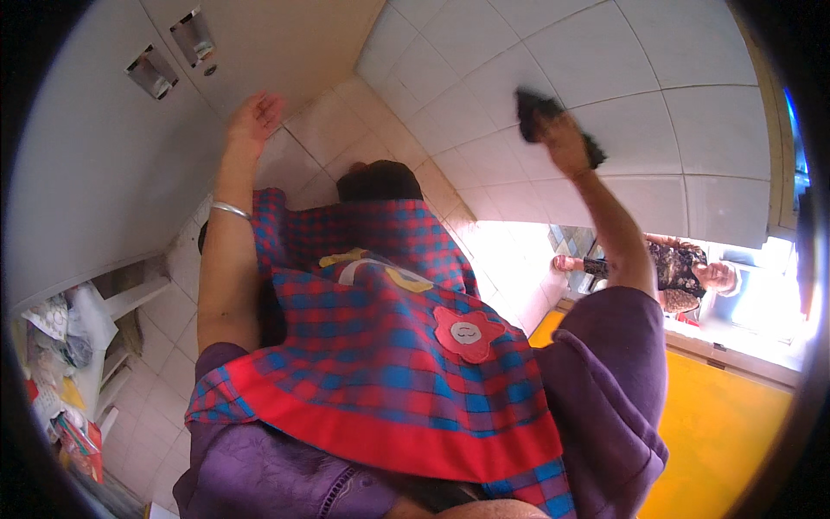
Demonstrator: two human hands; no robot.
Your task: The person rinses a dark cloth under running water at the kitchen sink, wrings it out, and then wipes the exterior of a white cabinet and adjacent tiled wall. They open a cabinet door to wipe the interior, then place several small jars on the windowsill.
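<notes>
My right hand [565, 144] presses a dark, crumpled cloth [535, 117] against the white tiled wall [609, 58]; cloth and fingers are blurred. My left hand [257, 117] is raised in front of the pale cabinet doors [272, 39], fingers loosely curled, holding nothing that I can see. Whether it touches the door I cannot tell. A silver bangle [231, 209] circles the left forearm. A red and blue checked apron [389, 363] with a red flower patch [465, 333] covers my front over purple clothing.
Two metal recessed handles [153, 71] are set in the cabinet doors. Shelves with plastic bags and packages [65, 363] stand at the lower left. Beyond the wall's edge, at the right, another person [681, 269] is in a bright opening near a yellow panel [720, 422]. The floor is tiled [155, 376].
</notes>
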